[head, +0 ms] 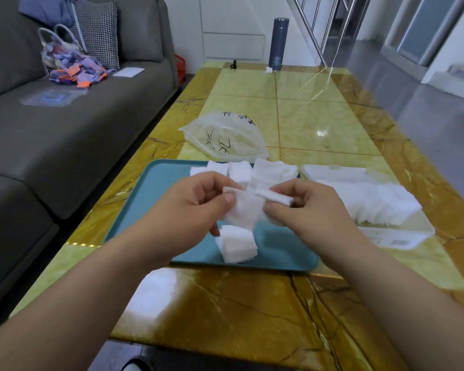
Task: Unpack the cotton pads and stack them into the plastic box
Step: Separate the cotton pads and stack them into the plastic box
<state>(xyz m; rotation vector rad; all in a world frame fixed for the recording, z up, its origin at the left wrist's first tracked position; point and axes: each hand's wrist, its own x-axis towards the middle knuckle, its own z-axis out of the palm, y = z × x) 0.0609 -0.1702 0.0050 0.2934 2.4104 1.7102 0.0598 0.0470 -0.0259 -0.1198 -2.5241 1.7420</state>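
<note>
Left hand (196,202) and right hand (303,207) both pinch a few cotton pads (245,207), held above a teal tray (161,188). Below them a small stack (236,245) lies on the tray; more pads (255,170) lie at its far edge. Right of the tray, a long row of pads (373,199) lies in opened wrapping on the table (252,303). A clear bag (225,135) with black writing lies beyond the tray.
</note>
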